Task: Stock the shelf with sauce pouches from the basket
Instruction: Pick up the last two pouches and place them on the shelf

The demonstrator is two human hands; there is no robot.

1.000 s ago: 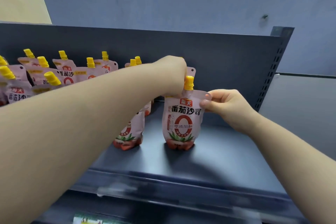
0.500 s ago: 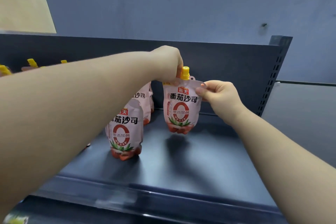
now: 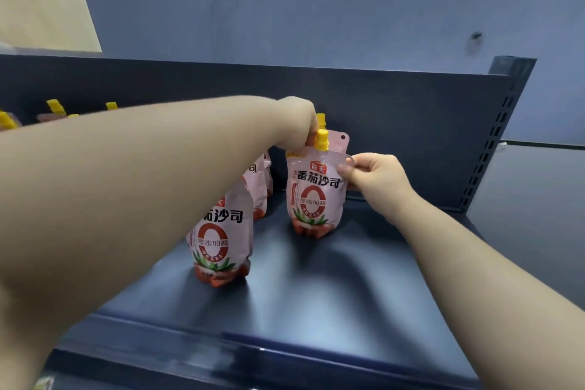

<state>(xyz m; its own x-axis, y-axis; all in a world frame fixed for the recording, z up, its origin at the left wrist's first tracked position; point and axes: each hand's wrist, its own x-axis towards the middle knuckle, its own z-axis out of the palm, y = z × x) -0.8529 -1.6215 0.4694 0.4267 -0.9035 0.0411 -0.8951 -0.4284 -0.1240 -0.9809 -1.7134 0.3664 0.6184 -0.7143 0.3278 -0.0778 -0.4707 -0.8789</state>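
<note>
Shelf (image 3: 316, 310), front to back. 4 pouches in this group.
1) front pouch (image 3: 218, 244): upright near the front edge, top cut off by the left forearm (image 3: 142, 184).
2) second pouch (image 3: 261, 190): just behind it, mostly hidden.
3) held pouch (image 3: 311, 199): upright mid-shelf, base at the deck; can't tell if it bears weight. Left hand (image 3: 296, 123) grips its top beside the yellow cap (image 3: 322, 139), fingers hidden. Right hand (image 3: 376, 179) pinches its top right corner.
4) rear pouch (image 3: 340, 140): only cap and corner show.

Far left: 4 more caps (image 3: 56, 106) above the forearm, bodies hidden.
</note>
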